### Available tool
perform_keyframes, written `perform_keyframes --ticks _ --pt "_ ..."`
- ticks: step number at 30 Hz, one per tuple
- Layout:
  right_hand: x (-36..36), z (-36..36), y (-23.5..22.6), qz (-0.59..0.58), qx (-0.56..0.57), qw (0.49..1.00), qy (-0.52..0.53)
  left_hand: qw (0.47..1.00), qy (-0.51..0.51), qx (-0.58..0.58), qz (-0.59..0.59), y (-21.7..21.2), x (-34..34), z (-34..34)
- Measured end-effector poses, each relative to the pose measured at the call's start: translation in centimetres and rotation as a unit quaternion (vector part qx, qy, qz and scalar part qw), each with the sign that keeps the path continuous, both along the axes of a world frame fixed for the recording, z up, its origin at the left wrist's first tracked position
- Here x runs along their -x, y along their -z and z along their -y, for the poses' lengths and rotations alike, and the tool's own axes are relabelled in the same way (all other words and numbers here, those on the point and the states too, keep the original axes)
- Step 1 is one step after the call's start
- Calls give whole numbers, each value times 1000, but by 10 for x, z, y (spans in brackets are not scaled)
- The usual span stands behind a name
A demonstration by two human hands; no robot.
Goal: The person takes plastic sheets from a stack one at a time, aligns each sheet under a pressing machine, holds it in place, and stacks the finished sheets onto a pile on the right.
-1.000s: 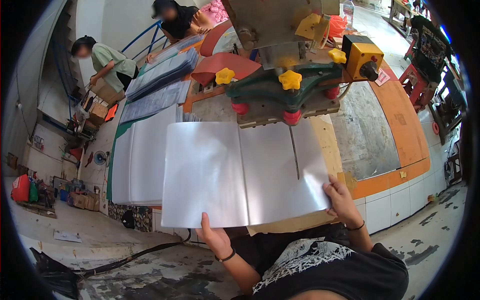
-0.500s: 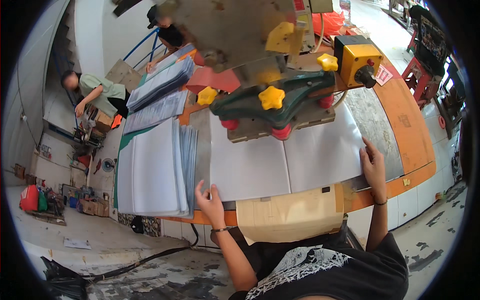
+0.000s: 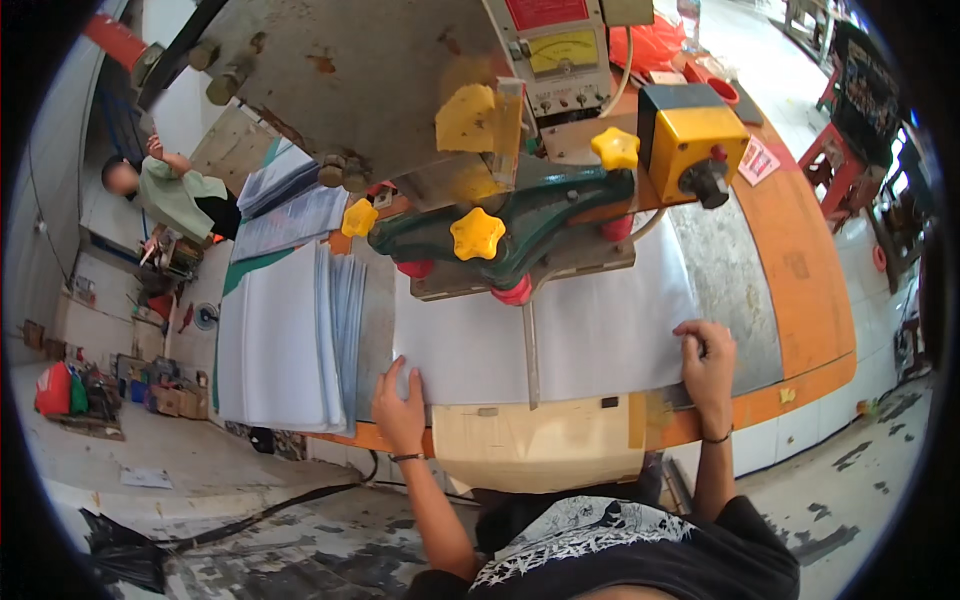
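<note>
A white, glossy plastic sheet [image 3: 460,365] lies flat under a press with a dark green frame [image 3: 560,205] and yellow star-shaped knobs [image 3: 478,233]. A narrow metal bar [image 3: 531,350] reaches from beneath the press to the sheet's near edge, over its middle. My left hand [image 3: 400,410] is open at the sheet's near left corner, fingers stretched out and touching its edge. At the right edge, my right hand [image 3: 708,368] is closed with fingers curled; whether they grip the sheet I cannot tell.
Stacks of white sheets [image 3: 280,340] stand left of the press. A yellow control box [image 3: 695,145] with a black knob is at the right, beside a unit with a dial meter [image 3: 563,53]. A beige board [image 3: 535,450] hangs at the front edge. A person [image 3: 180,195] sits far left.
My view has shifted, and the press looms larger. The metal bar now shows over the sheet's middle seam. My right hand's fingers have curled at the edge. The person at left has raised a hand.
</note>
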State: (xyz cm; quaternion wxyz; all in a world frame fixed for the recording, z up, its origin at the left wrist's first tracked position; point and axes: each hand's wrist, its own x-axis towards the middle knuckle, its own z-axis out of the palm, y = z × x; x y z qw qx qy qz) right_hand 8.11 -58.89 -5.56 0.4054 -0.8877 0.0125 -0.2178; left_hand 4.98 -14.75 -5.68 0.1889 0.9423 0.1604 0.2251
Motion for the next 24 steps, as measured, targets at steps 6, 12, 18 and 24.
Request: perform_keyframes --ticks 6,12,18,24 --pt "4 2 -2 -56 10 998 -11 997 -52 48 1 2 4 -1" --pt "-9 1 1 -33 41 998 22 996 -17 81 34 13 2 -13" --pt "-10 3 6 -65 53 996 20 997 -14 69 37 14 -1 -13" --pt "-8 4 9 -62 43 996 45 995 -15 94 16 13 6 -15"
